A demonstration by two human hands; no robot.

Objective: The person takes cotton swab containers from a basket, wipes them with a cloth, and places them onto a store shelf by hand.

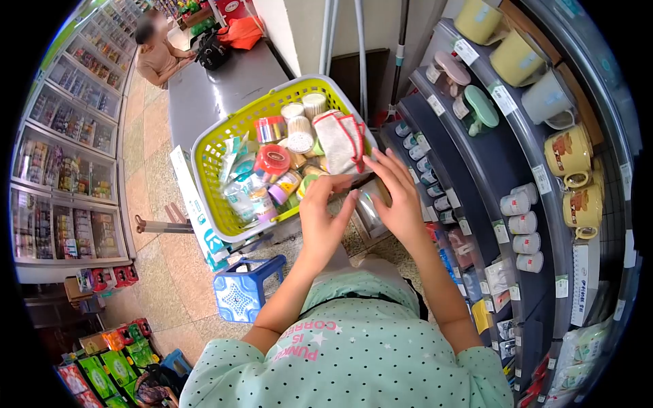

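Observation:
In front of me is a yellow-green plastic basket [212,212] with a grey rim, filled with small goods. My left hand [325,216] is at its near right corner, fingers bent and thumb apart, with nothing visible in its grasp. My right hand [398,204] is beside that corner, fingers stretched out close to a folded light cloth with red edging [338,141]. Round tubs of cotton swabs [300,134], a red-lidded round container [273,160], a purple-capped jar [284,187] and clear-wrapped items [238,198] lie in the basket.
The basket stands on a grey table [204,95], with a black bag [212,53] farther back. Shelves of mugs [520,60] and white cups [522,223] rise on the right. A blue stool [239,296] stands below left. A person [158,58] is behind the table.

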